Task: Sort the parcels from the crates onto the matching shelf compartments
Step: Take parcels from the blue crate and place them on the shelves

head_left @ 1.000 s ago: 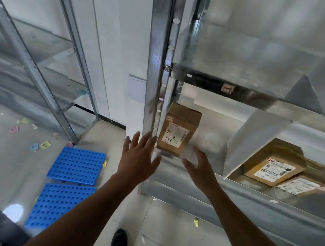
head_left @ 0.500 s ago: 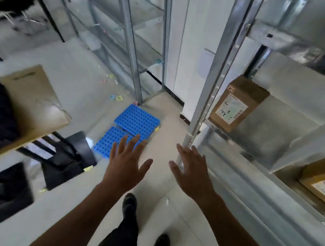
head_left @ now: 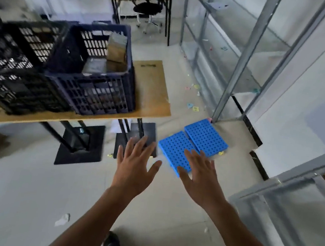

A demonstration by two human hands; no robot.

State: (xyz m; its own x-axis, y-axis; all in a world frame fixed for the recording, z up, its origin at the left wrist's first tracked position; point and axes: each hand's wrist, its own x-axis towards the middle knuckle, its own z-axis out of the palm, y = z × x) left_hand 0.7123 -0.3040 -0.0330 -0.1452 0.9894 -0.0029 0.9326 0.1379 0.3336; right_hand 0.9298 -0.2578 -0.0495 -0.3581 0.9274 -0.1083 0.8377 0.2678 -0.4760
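Left hand [head_left: 133, 167] and right hand [head_left: 199, 176] hover empty, fingers [head_left: 140, 148] spread and released. A cardboard parcel [head_left: 117, 47] stands in the blue crate [head_left: 93, 94] on the bench [head_left: 151, 86], well beyond and left of the fingers. It looks stiff and probably light; pinching its opposite side faces near the top should lift it cleanly.

1. The black crate [head_left: 14, 65] runs off the left edge, its inside smeared dark.
2. Parcels [head_left: 117, 49] in the blue crate [head_left: 100, 95] are blurred; labels unreadable.
3. The near shelf [head_left: 280, 205] is cut by the right edge.
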